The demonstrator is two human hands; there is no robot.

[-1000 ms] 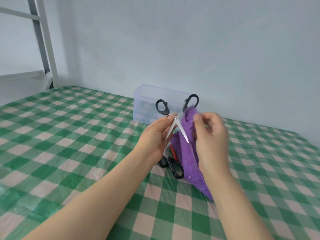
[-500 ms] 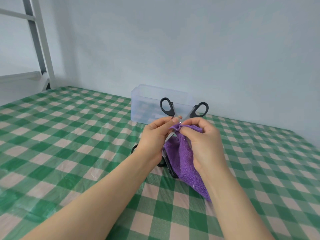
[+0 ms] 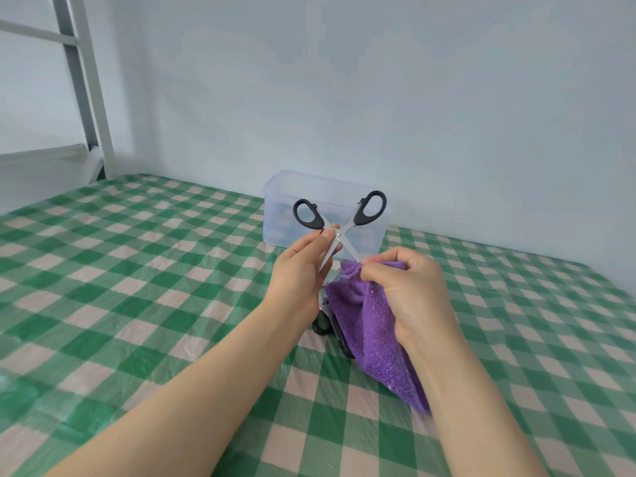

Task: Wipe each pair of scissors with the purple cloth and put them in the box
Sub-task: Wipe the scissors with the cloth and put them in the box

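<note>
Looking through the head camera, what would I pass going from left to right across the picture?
grey metal frame → left hand pinching the scissors → right hand gripping the purple cloth

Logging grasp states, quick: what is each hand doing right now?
Left hand: holds the opened black-handled steel scissors near the pivot.
Right hand: pinches the purple terry cloth against one blade.

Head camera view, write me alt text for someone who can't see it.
A left hand holds open black-handled scissors while the right hand pinches a purple cloth around one blade. Behind, a clear plastic box stands on a green checked table; another pair lies partly hidden by the cloth.
</note>
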